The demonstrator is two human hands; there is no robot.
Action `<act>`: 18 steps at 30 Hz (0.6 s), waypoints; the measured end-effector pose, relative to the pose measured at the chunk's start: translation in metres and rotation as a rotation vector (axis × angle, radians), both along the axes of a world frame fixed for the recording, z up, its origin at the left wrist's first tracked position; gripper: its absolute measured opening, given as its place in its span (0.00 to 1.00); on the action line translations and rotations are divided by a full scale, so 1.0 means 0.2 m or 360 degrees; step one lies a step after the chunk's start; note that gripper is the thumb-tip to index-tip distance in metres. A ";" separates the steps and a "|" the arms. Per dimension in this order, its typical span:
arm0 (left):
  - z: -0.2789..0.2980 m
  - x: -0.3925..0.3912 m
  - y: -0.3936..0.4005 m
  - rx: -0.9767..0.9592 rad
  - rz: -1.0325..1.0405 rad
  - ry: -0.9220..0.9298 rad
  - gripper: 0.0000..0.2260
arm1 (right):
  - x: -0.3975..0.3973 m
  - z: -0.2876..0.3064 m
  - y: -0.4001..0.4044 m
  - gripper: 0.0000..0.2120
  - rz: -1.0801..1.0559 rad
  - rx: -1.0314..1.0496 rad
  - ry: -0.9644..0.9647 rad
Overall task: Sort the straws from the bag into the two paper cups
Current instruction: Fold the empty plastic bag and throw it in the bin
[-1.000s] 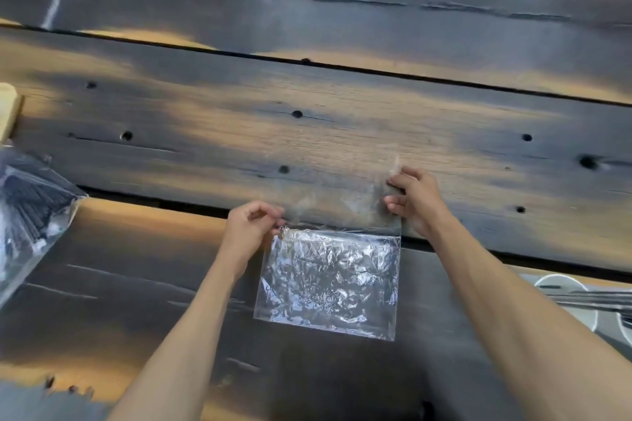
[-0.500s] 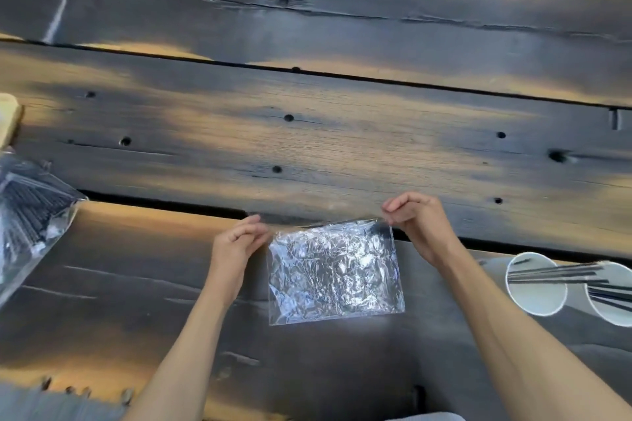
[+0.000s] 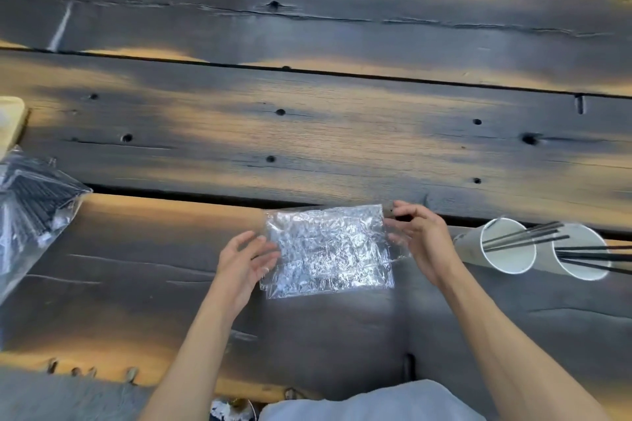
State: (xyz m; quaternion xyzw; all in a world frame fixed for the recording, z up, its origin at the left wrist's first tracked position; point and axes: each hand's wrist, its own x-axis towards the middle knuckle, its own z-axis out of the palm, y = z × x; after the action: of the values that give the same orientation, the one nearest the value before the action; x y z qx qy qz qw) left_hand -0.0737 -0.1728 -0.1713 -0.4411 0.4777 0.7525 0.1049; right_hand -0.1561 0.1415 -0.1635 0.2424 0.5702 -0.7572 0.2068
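Empty bag lies flat on the table, long axis left-right; left hand and right hand, fingers relaxed, flank it.

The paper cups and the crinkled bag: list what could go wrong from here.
1. Both paper cups lie on their sides with black straws poking out of the mouths; a nudge from the right forearm could roll them and spill straws.
2. The empty crinkled bag sits loosely between open hands (left, right); it may slide off.

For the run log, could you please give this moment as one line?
empty bag flat on table | left hand, right hand open beside it | straws in cups
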 end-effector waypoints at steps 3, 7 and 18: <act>-0.01 0.03 0.01 -0.0130 -0.0080 -0.0139 0.14 | 0.08 -0.03 0.01 0.17 -0.0179 0.0039 -0.0104; -0.04 0.08 0.03 -0.0355 -0.0189 -0.0246 0.11 | 0.19 -0.08 0.01 0.17 0.0002 0.0382 -0.0235; -0.07 0.12 0.11 -0.1273 -0.0404 -0.0350 0.10 | 0.26 -0.18 0.00 0.11 0.0082 0.0925 -0.0142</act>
State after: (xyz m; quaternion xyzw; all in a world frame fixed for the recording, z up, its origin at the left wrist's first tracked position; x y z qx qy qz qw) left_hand -0.0496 -0.1504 -0.1853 -0.4622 0.7681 0.4380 0.0677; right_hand -0.1047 0.1409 -0.1992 0.3100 0.7595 -0.5452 0.1726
